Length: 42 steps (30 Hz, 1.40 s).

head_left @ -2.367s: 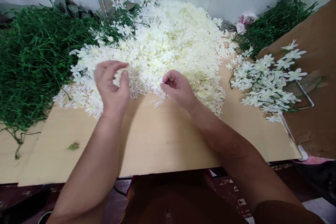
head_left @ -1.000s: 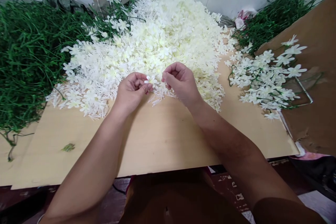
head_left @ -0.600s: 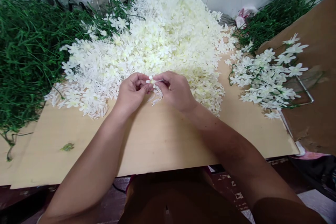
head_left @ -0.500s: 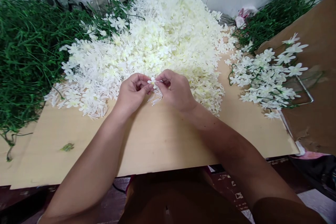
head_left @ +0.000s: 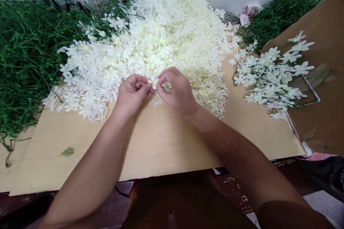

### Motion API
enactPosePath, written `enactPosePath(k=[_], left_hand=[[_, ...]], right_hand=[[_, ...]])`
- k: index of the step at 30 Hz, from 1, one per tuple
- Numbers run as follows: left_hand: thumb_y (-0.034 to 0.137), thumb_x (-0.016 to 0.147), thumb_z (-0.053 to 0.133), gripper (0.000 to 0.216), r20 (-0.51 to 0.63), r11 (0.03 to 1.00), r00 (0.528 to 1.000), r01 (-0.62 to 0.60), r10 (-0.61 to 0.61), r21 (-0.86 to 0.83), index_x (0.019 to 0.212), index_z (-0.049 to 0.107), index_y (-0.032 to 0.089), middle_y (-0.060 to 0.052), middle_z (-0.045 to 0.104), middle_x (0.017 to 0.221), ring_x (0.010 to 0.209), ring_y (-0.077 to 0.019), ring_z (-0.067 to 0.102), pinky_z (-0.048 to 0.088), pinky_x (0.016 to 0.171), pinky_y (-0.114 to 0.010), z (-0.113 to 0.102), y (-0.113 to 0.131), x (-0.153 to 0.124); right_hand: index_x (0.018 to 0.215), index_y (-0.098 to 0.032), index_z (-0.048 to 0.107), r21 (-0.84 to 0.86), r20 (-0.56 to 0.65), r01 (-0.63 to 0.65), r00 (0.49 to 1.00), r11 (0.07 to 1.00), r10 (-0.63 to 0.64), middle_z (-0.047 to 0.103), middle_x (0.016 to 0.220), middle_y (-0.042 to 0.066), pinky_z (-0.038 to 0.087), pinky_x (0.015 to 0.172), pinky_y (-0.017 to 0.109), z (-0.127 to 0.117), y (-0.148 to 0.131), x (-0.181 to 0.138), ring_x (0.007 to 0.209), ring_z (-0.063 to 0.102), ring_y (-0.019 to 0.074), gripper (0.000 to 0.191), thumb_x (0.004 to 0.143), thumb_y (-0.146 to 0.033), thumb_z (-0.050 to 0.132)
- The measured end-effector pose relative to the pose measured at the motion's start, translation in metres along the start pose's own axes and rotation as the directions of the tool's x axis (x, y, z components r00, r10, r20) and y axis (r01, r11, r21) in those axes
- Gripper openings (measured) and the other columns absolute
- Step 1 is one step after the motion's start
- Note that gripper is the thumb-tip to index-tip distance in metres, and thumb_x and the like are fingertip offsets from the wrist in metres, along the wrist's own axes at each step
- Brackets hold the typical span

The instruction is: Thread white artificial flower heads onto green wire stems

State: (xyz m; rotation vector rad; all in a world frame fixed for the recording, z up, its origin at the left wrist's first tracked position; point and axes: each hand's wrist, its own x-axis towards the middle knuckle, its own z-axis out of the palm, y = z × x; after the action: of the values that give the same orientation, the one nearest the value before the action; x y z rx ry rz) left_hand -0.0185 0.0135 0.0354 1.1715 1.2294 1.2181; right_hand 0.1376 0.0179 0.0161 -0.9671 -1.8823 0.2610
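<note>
Between my hands, at the front edge of a big heap of loose white artificial flowers (head_left: 172,35), is one small white artificial flower (head_left: 153,82) with a pale yellow centre. My left hand (head_left: 133,91) pinches it from the left between thumb and forefinger. From the right, the thumb and forefinger of my right hand (head_left: 176,89) close on its petals. White stems (head_left: 156,102) poke out on the cardboard just below the fingers. What lies inside my curled fingers is hidden.
Green plastic stems (head_left: 29,50) pile up on the left, with more green stems (head_left: 285,10) at the back right. Stemmed white flowers (head_left: 271,75) lie at the right by a brown cardboard panel (head_left: 319,114) and a bent metal rod (head_left: 311,89). A small green scrap (head_left: 67,151) rests on the cardboard tabletop (head_left: 161,150).
Both hands have shifted slightly left with the flower. The right thumb and forefinger have spread a little, and the flower's face shows more plainly.
</note>
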Motion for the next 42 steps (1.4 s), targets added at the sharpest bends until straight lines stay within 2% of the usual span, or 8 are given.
enactPosePath(k=[9, 14, 19, 23, 27, 30, 37, 42], left_hand=[[0.004, 0.070, 0.071, 0.019, 0.092, 0.997, 0.993, -0.079, 0.078, 0.015, 0.070, 0.059, 0.019, 0.004, 0.063, 0.057, 0.052, -0.0088, 0.060, 0.051, 0.056, -0.021, 0.000, -0.004, 0.000], [0.007, 0.070, 0.075, 0.020, 0.125, 0.995, 0.987, -0.102, 0.102, -0.009, 0.072, 0.060, 0.019, 0.003, 0.062, 0.059, 0.054, -0.0098, 0.061, 0.053, 0.057, -0.022, -0.002, -0.002, 0.000], [0.014, 0.066, 0.081, 0.022, 0.103, 0.995, 0.990, -0.092, 0.095, -0.038, 0.070, 0.060, 0.020, 0.003, 0.061, 0.059, 0.055, -0.0100, 0.061, 0.054, 0.056, -0.022, -0.003, -0.001, 0.000], [0.016, 0.063, 0.082, 0.023, 0.117, 0.992, 0.987, -0.107, 0.114, -0.063, 0.069, 0.061, 0.021, 0.003, 0.060, 0.059, 0.055, -0.0099, 0.060, 0.054, 0.055, -0.022, -0.003, -0.001, 0.000], [0.019, 0.062, 0.084, 0.023, 0.145, 0.991, 0.982, -0.112, 0.122, -0.076, 0.068, 0.061, 0.022, 0.003, 0.060, 0.057, 0.055, -0.0104, 0.059, 0.053, 0.055, -0.022, -0.003, -0.001, 0.000], [0.022, 0.060, 0.087, 0.026, 0.145, 0.989, 0.981, -0.120, 0.132, -0.089, 0.068, 0.062, 0.023, 0.004, 0.060, 0.057, 0.054, -0.0100, 0.058, 0.053, 0.054, -0.021, -0.005, -0.001, 0.000], [0.029, 0.055, 0.094, 0.031, 0.189, 0.979, 0.978, -0.049, 0.088, -0.199, 0.070, 0.067, 0.024, 0.005, 0.060, 0.058, 0.056, -0.0082, 0.059, 0.053, 0.055, -0.019, -0.011, -0.002, 0.000], [0.024, 0.058, 0.091, 0.029, 0.195, 0.982, 0.978, -0.044, 0.080, -0.186, 0.071, 0.066, 0.024, 0.004, 0.059, 0.056, 0.055, -0.0088, 0.058, 0.052, 0.054, -0.020, -0.013, -0.001, 0.003]], right_hand=[[0.072, -0.022, 0.050, -0.003, 0.105, -0.144, 0.984, 0.990, 0.143, 0.067, 0.092, 0.008, 0.051, 0.079, 0.032, 0.002, 0.003, 0.000, 0.090, 0.063, 0.0186, 0.016, 0.081, -0.010, 0.054], [0.076, -0.020, 0.057, 0.227, 0.140, -0.320, 0.945, 0.920, 0.294, 0.070, 0.101, 0.009, 0.055, 0.081, 0.032, 0.002, 0.000, 0.000, 0.094, 0.065, 0.0175, 0.009, 0.081, -0.013, 0.060], [0.077, -0.021, 0.055, 0.396, 0.189, -0.436, 0.900, 0.808, 0.393, 0.070, 0.088, 0.004, 0.057, 0.080, 0.032, 0.003, -0.002, 0.002, 0.081, 0.066, 0.0144, 0.008, 0.082, -0.019, 0.061], [0.077, -0.021, 0.053, 0.374, 0.159, -0.409, 0.912, 0.832, 0.377, 0.069, 0.085, 0.003, 0.056, 0.075, 0.030, 0.003, -0.004, 0.003, 0.076, 0.064, 0.0135, 0.010, 0.082, -0.019, 0.061], [0.073, -0.022, 0.050, 0.210, 0.094, -0.292, 0.956, 0.933, 0.279, 0.067, 0.087, 0.006, 0.053, 0.070, 0.029, 0.003, -0.008, 0.001, 0.082, 0.062, 0.0160, 0.015, 0.080, -0.011, 0.057], [0.072, -0.022, 0.050, 0.188, 0.107, -0.258, 0.965, 0.948, 0.242, 0.066, 0.089, 0.007, 0.053, 0.070, 0.029, 0.002, -0.008, 0.001, 0.087, 0.062, 0.0174, 0.016, 0.081, -0.010, 0.057], [0.076, -0.021, 0.053, 0.517, 0.264, -0.475, 0.880, 0.712, 0.395, 0.065, 0.079, 0.001, 0.054, 0.068, 0.028, 0.001, -0.006, 0.007, 0.069, 0.060, 0.0115, 0.018, 0.081, -0.028, 0.069], [0.076, -0.021, 0.052, 0.522, 0.271, -0.472, 0.882, 0.710, 0.386, 0.060, 0.071, -0.002, 0.052, 0.064, 0.026, -0.001, -0.010, 0.007, 0.065, 0.057, 0.0106, 0.015, 0.082, -0.025, 0.066]])
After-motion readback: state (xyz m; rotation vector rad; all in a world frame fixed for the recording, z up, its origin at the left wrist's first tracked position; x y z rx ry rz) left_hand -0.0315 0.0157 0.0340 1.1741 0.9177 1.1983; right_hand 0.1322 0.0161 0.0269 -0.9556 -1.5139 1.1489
